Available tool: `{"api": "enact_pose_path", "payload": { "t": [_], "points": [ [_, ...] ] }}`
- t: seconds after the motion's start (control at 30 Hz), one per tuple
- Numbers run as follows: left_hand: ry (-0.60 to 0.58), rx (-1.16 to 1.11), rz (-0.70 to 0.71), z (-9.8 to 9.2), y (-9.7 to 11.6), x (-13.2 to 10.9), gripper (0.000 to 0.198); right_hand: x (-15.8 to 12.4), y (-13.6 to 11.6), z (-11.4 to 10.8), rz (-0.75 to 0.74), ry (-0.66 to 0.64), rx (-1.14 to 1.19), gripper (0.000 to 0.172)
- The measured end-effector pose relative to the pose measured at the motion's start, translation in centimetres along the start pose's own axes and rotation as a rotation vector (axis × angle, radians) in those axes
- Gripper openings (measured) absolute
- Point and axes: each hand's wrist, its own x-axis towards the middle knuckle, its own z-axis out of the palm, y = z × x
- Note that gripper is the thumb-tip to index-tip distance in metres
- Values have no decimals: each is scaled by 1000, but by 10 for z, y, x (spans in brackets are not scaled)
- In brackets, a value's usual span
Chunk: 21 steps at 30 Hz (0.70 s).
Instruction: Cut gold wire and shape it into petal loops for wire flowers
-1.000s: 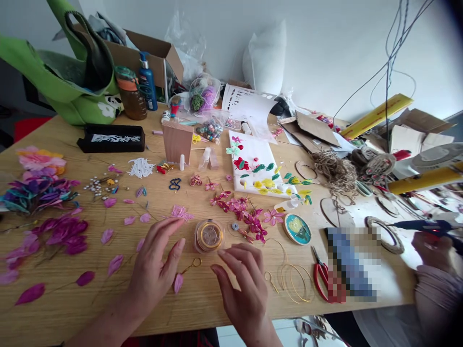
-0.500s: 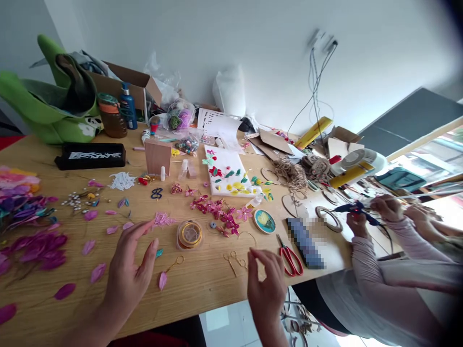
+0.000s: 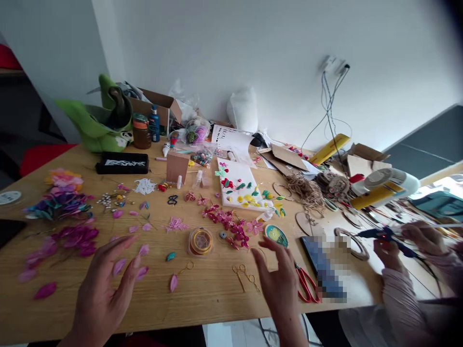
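My left hand (image 3: 104, 286) hovers above loose pink petals (image 3: 119, 266) at the table's left, thumb and fingers apart and holding nothing. My right hand (image 3: 278, 277) is also empty, its thumb and index finger spread. Beside it lie looped gold wire pieces (image 3: 247, 277) and red-handled scissors (image 3: 307, 286), partly covered by that hand. Between my hands rest a pink petal on a gold wire loop (image 3: 174, 282), a small teal piece (image 3: 170, 257) and a clear case of gold wire (image 3: 200, 242). Farther back lies a spray of magenta flowers (image 3: 231, 222).
Piles of coloured petals (image 3: 60, 205) cover the left side. A white board with flowers (image 3: 237, 178), a pink block (image 3: 177, 167) and a green bag (image 3: 92, 123) stand behind. To the right, a co-worker's hands (image 3: 388, 253) hold a glue gun (image 3: 379, 234) near a ring (image 3: 352, 243).
The view has swung left, so the table things appear farther right. My right thumb and index finger, close together before, have parted. My left hand has shifted left over the petals.
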Motion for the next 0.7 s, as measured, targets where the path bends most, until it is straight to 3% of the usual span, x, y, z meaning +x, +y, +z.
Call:
{"api": "enact_pose_path", "payload": {
  "t": [0.07,0.17,0.3,0.5,0.7],
  "points": [
    [-20,5,14,-4,-4,-2,32,-9,-23,15,-66,-121,75,42],
    [-34,7,55,-7,-8,-4,33,-12,-49,40,-135,-358,77,76],
    [-30,45,102,-14,-9,-4,33,8,-62,64,-235,-654,-21,104],
    [-1,141,136,-34,-13,-4,32,42,-65,73,-291,-978,-101,96],
    [17,211,102,-47,-25,-8,32,44,-57,79,-322,-993,-33,84]
  ]
}}
